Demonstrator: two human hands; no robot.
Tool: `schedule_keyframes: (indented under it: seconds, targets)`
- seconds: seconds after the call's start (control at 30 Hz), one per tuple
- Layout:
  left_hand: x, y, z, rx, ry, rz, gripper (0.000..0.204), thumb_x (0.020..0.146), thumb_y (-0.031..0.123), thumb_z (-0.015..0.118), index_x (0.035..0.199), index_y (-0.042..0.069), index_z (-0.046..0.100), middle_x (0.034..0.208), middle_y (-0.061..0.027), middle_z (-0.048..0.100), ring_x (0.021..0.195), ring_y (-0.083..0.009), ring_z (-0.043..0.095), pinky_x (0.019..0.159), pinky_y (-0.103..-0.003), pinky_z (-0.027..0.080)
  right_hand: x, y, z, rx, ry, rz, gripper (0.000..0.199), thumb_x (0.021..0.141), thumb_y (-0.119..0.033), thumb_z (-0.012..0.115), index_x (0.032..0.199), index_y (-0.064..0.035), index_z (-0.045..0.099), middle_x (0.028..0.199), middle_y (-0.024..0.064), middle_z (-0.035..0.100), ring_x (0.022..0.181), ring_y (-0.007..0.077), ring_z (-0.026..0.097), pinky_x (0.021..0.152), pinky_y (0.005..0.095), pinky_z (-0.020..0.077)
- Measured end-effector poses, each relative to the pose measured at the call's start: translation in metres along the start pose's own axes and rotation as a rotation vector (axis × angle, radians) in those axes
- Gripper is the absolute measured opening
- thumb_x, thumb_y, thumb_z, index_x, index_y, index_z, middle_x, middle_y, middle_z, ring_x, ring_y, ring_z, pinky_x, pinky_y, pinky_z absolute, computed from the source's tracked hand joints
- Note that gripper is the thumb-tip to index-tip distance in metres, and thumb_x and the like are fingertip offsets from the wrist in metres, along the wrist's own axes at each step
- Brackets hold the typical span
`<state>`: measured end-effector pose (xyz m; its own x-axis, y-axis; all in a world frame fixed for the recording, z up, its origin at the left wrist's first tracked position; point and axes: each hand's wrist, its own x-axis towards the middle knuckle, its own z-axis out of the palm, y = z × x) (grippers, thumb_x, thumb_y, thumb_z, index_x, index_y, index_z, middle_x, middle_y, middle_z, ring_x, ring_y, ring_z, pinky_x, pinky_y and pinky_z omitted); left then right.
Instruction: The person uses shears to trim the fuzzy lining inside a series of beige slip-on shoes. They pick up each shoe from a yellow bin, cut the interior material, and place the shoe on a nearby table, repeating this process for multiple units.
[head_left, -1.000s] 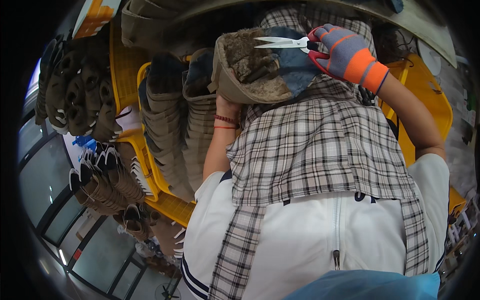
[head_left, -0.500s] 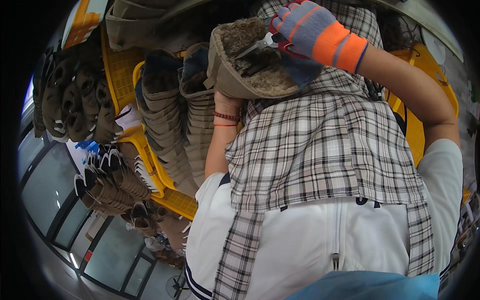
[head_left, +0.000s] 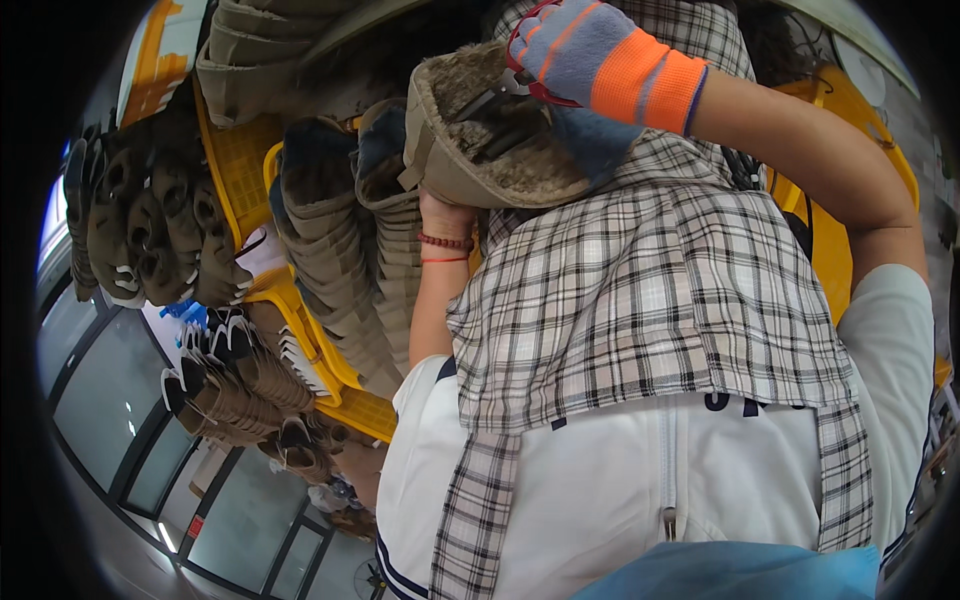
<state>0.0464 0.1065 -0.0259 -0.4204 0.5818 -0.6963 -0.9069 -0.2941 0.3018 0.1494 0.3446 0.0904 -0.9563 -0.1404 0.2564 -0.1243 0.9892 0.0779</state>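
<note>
Before our plaid apron (head_left: pixel 650 300), right of stacked boots (head_left: pixel 325 235), we hold a fur-lined boot (head_left: pixel 530 172). Our gloved right hand (head_left: pixel 590 52) is over its rim; our bare left hand (head_left: pixel 445 212) supports it at lower left, fingers hidden, so we cannot tell their state. Our right fingers curl round red-handled scissors (head_left: pixel 516 86), blades within the opening.

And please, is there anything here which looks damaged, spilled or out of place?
Nothing clearly stands out. The left hand, mostly hidden, supports the fur-lined piece; the red-handled scissors in the gloved right hand point into it. The nested stacks nearby look orderly, without visible spills.
</note>
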Motion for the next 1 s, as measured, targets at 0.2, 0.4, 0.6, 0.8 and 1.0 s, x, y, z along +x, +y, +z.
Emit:
schedule_keyframes:
  seconds: [0.2,0.4,0.6,0.8,1.0]
  targets:
    - [-0.006,0.017,-0.016,0.157,0.041,0.069,0.017,0.086,0.02,0.058,0.096,0.007,0.062,0.105,-0.0056,0.058,0.1,-0.0214,0.052,0.088,-0.039,0.043,-0.017,0.01,-0.013,0.159,-0.124,0.152,0.026,0.065,-0.035,0.064,0.07,-0.0091,0.061,0.07,0.0087,0.059,0.067,0.0238,0.058,0.059,0.0339,0.045]
    - [-0.018,0.044,-0.021,0.464,-0.241,-0.418,0.018,0.079,0.011,0.065,0.094,0.002,0.061,0.083,-0.0116,0.064,0.071,-0.0211,0.063,0.059,-0.036,0.054,-0.046,-0.007,0.02,-0.034,-0.313,0.232,0.034,0.072,-0.034,0.067,0.096,-0.0115,0.058,0.086,0.0038,0.057,0.077,0.018,0.058,0.067,0.0313,0.0472]
    - [-0.026,0.033,-0.008,0.538,-0.051,-0.274,0.018,0.073,0.0,0.067,0.089,0.0,0.059,0.072,-0.0103,0.063,0.059,-0.0182,0.062,0.047,-0.027,0.05,-0.049,-0.012,0.028,0.199,-0.239,0.286,0.032,0.07,-0.031,0.069,0.094,-0.0131,0.058,0.082,0.0055,0.057,0.074,0.0196,0.057,0.067,0.0314,0.0467]
    - [-0.016,0.023,-0.05,0.501,-0.158,-0.161,0.028,0.069,-0.002,0.07,0.095,0.0,0.058,0.083,-0.0066,0.057,0.072,-0.021,0.059,0.061,-0.033,0.051,-0.052,-0.007,0.021,0.231,-0.17,0.242,0.032,0.069,-0.031,0.07,0.093,-0.0129,0.057,0.081,0.0049,0.056,0.073,0.0195,0.057,0.067,0.0313,0.0465]
    - [-0.011,0.028,-0.05,0.444,-0.06,-0.247,0.035,0.063,-0.009,0.072,0.093,0.0,0.058,0.083,-0.0044,0.053,0.075,-0.0184,0.055,0.066,-0.03,0.048,-0.057,-0.018,0.013,0.111,-0.225,0.135,0.03,0.071,-0.028,0.068,0.093,-0.0098,0.058,0.081,0.0041,0.056,0.075,0.0195,0.058,0.067,0.031,0.0474]
